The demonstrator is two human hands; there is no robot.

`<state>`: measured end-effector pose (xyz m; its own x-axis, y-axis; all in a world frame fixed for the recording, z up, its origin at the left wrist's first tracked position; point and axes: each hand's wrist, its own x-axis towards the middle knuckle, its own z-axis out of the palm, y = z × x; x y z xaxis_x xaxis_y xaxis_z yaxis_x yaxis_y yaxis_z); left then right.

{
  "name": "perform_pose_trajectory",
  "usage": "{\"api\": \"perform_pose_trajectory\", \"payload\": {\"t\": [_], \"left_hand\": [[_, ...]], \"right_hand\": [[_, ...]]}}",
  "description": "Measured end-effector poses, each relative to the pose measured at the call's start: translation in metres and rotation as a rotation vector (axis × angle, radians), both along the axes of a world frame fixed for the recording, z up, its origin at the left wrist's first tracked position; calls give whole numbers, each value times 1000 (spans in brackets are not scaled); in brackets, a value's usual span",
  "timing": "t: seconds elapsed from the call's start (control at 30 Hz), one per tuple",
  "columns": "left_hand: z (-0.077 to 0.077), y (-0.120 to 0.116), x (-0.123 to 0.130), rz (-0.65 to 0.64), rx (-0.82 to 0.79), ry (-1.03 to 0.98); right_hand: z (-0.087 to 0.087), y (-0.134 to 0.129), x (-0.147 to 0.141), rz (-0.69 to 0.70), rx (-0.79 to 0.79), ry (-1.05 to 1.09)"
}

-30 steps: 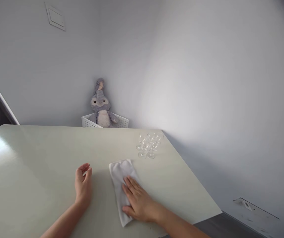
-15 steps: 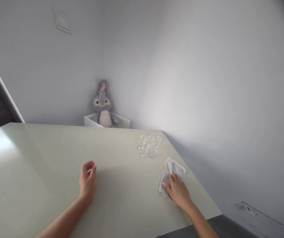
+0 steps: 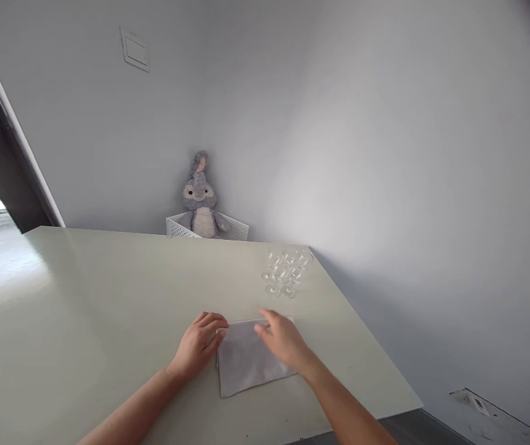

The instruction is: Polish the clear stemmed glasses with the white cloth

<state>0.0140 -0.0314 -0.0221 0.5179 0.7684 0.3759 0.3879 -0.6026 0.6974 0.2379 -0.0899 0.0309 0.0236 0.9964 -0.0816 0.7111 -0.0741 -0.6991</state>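
Observation:
A pale grey-white cloth [image 3: 249,364] lies flat on the table [image 3: 121,296] near its front edge. At the cloth's upper left corner, my left hand [image 3: 200,343] pinches the edge between thumb and fingers. Over the cloth's upper right part is my right hand [image 3: 283,339], its thumb and fingers apart and nothing held between them. Several small clear stemmed glasses [image 3: 286,272] stand grouped beyond the cloth, close to the table's far right corner.
Behind the table's back edge, a grey plush toy [image 3: 202,201] sits in a white perforated basket [image 3: 239,230]. A wall [image 3: 408,185] runs along the right side. The table's right edge slants toward the lower right.
The cloth has moved left from the right edge and now lies straighter. My left hand has come right and taken its corner; my right hand has moved left and lifted off. The view has shifted slightly.

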Motion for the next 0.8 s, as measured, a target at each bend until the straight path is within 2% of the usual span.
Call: {"api": "perform_pose_trajectory", "payload": {"t": [0.1,0.13,0.2,0.33,0.57,0.67,0.8], "left_hand": [[7,-6,4,-135,2,67],[8,-6,4,-152,-12,77],[8,-6,5,-160,-55,99],[8,-4,4,-120,-141,102],[9,-4,3,-83,-147,104],[6,-2,3,-52,-176,73],[0,2,2,72,-262,-39]], "right_hand": [[-19,37,22,-367,37,489],[-26,48,29,-452,45,657],[-37,67,39,-519,61,835],[-46,89,37,-481,78,919],[-59,94,-1,-382,22,953],[-62,99,-1,-442,30,920],[-61,118,20,-582,73,860]]}}
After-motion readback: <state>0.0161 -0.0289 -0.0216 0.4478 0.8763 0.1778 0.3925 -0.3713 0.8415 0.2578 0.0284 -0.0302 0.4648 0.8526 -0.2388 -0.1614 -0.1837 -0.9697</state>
